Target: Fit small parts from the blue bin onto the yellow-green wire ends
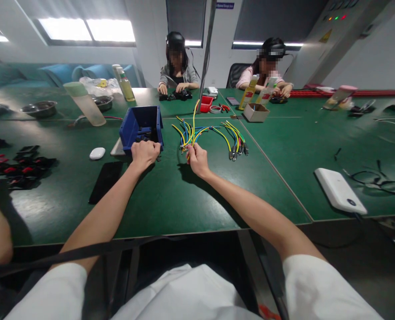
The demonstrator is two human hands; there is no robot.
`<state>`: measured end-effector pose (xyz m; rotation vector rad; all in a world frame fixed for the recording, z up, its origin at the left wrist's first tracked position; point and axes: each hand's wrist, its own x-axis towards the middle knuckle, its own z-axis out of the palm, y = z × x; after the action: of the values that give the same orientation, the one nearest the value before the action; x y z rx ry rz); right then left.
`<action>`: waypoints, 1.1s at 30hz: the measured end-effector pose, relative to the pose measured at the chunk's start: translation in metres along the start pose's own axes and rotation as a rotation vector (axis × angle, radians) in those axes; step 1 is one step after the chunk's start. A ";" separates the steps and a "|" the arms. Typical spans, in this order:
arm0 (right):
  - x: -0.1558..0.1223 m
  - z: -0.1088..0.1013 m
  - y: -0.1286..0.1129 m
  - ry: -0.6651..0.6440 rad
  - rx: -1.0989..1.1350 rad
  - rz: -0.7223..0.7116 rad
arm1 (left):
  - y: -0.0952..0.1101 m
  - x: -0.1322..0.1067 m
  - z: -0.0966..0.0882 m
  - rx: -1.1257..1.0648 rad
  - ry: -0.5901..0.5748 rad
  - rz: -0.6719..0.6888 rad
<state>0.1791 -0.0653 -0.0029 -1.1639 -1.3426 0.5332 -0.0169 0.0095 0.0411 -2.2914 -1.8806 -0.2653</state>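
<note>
Head view shows the bundle of coloured wires point(192, 133) lying near the middle of the green surface point(170, 200), its yellow, blue and green strands fanning toward the far edge. The right hand point(197, 161) has its grip closed around the near ends of this bundle, one yellow wire rising upward out of it. Just to the right lies a second fan of wires point(233, 138) with dark connectors at their near ends, apart from the hand. To the left, the left hand point(145, 153) rests curled over the near rim of the blue bin point(140, 124); whether its grip has hold of anything inside I cannot tell. A white oval object point(97, 153) and a black phone point(105, 181) lie left of the bin, and black and red parts point(20, 169) are spread toward the left edge. A white power bank point(340, 191) sits near the right front corner. Across the far edge two other people point(177, 73) work, with a small red tray point(205, 103) and a cardboard box point(256, 112) before them.
</note>
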 end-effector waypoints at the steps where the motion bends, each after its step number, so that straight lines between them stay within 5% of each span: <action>1: 0.000 0.000 0.000 0.001 -0.006 0.001 | 0.000 0.000 0.001 -0.002 0.001 0.002; 9: 0.001 0.001 0.002 0.004 -0.017 -0.003 | 0.000 -0.005 -0.005 -0.063 0.093 0.033; 16: 0.000 0.001 0.002 0.008 -0.028 -0.008 | -0.002 -0.001 -0.010 -0.015 -0.036 0.010; 33: 0.000 0.001 0.001 0.005 -0.020 0.009 | -0.003 -0.004 -0.002 -0.013 0.068 0.074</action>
<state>0.1783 -0.0646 -0.0037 -1.1870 -1.3415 0.5244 -0.0207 0.0059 0.0419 -2.3239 -1.7636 -0.3420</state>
